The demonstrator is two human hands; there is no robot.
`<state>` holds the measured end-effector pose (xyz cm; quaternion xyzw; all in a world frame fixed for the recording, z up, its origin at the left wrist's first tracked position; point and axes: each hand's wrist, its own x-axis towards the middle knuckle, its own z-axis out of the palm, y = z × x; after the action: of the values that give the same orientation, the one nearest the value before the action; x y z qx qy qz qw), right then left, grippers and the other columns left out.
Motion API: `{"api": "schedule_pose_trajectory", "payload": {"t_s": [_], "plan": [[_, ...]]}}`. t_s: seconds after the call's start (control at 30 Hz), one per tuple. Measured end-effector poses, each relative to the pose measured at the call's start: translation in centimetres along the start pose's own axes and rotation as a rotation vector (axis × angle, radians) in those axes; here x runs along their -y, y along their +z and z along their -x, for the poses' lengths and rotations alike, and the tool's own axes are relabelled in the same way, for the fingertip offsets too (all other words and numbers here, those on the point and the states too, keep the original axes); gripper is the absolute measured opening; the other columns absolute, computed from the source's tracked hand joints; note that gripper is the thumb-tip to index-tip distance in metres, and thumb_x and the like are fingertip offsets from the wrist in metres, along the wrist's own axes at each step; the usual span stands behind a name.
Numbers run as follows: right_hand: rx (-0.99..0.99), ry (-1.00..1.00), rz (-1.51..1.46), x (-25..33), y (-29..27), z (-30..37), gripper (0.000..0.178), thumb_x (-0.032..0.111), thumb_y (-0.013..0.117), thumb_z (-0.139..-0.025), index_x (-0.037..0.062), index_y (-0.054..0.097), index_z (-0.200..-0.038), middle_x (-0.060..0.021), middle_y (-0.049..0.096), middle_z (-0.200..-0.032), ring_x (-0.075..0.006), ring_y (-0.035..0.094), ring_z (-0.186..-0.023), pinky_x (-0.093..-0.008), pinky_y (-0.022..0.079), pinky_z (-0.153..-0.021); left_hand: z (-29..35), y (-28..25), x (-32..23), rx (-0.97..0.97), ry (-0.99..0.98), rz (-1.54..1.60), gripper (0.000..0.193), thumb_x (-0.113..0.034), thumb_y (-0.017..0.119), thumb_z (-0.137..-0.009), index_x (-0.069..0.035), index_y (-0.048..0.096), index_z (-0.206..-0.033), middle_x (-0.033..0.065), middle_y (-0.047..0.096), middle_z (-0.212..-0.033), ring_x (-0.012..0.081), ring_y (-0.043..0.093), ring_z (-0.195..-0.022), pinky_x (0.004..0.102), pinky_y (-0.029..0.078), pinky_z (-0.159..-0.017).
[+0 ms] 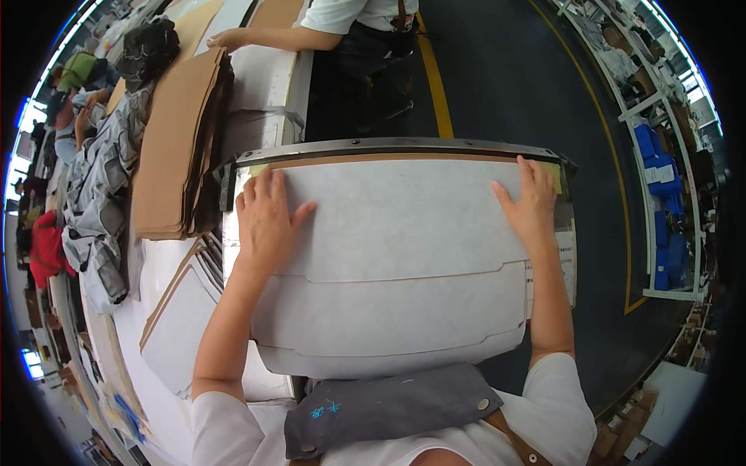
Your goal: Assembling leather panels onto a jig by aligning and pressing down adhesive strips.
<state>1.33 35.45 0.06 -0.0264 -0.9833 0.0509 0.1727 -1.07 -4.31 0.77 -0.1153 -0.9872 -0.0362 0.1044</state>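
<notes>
A stack of white fabric-like sheets [404, 264] lies on a metal-edged board [404, 147] in front of me, with a thin brown strip along its far edge. My left hand [266, 221] rests flat on the top sheet near its far left corner, fingers spread. Pressed flat near the far right corner is my right hand [530, 206]. Neither hand grips anything. The sheets' near edge curves down toward my grey apron [388, 408].
A pile of brown cardboard pieces [183, 147] sits on the long white table [167, 272] to my left, with grey garments [97, 202] beyond. Another person [350, 23] stands at the far end, one hand on the table. Blue bins [660, 202] fill shelving at right.
</notes>
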Motion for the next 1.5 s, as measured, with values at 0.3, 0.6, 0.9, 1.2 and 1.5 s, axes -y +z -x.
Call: {"api": "schedule_pose_trajectory", "payload": {"t_s": [0.3, 0.6, 0.9, 1.2, 1.5], "plan": [[0.115, 0.104, -0.170, 0.1, -1.8, -0.3, 0.069, 0.030, 0.077, -0.079, -0.0025, 0.049, -0.133, -0.0188, 0.056, -0.109, -0.0352, 0.056, -0.101, -0.0416, 0.047, -0.087, -1.5, -1.6, 1.2, 0.056, -0.223, 0.287, 0.073, -0.028, 0.081, -0.075, 0.001, 0.047, -0.133, 0.0185, 0.059, -0.107, 0.0279, 0.058, -0.089, 0.0380, 0.049, -0.077], [0.070, 0.089, -0.544, -4.4, 0.0, -1.7, 0.059, 0.026, 0.077, -0.081, -0.0001, 0.053, -0.129, -0.0091, 0.061, -0.101, -0.0175, 0.057, -0.087, -0.0312, 0.049, -0.079, 3.9, -7.4, 1.2, -0.224, -0.280, 1.091, 0.014, -0.008, 0.073, -0.086, 0.000, 0.070, -0.096, 0.0010, 0.069, -0.082, 0.0076, 0.053, -0.067, 0.0230, 0.045, -0.066], [0.865, -0.239, -1.116, 23.7, -4.8, -5.7, 0.024, 0.020, 0.068, -0.089, -0.0044, 0.069, -0.091, -0.0045, 0.067, -0.078, -0.0095, 0.060, -0.070, -0.0243, 0.049, -0.065, 24.2, -13.1, 21.3, -0.527, -0.894, 0.705, 0.020, -0.016, 0.072, -0.088, -0.001, 0.073, -0.100, -0.0042, 0.065, -0.077, 0.0013, 0.051, -0.068, 0.0180, 0.040, -0.061], [0.764, -0.723, -1.044, 45.1, 4.9, 4.7, 0.033, 0.022, 0.070, -0.081, -0.0048, 0.065, -0.099, -0.0173, 0.069, -0.084, -0.0308, 0.066, -0.077, -0.0390, 0.052, -0.072, 40.1, -12.0, 34.6, -0.154, -1.183, -0.180, 0.029, -0.023, 0.074, -0.082, 0.004, 0.070, -0.093, 0.0112, 0.067, -0.075, 0.0212, 0.061, -0.067, 0.0314, 0.047, -0.064], [0.413, -0.665, -0.765, 19.7, -2.3, 2.1, 0.030, 0.013, 0.064, -0.086, 0.0018, 0.062, -0.114, -0.0155, 0.060, -0.118, -0.0347, 0.057, -0.110, -0.0395, 0.047, -0.093, 16.7, -7.0, 12.2, -0.162, -0.224, 0.608, 0.037, -0.009, 0.078, -0.077, -0.001, 0.065, -0.111, 0.0108, 0.067, -0.100, 0.0241, 0.065, -0.091, 0.0326, 0.051, -0.081]]}}
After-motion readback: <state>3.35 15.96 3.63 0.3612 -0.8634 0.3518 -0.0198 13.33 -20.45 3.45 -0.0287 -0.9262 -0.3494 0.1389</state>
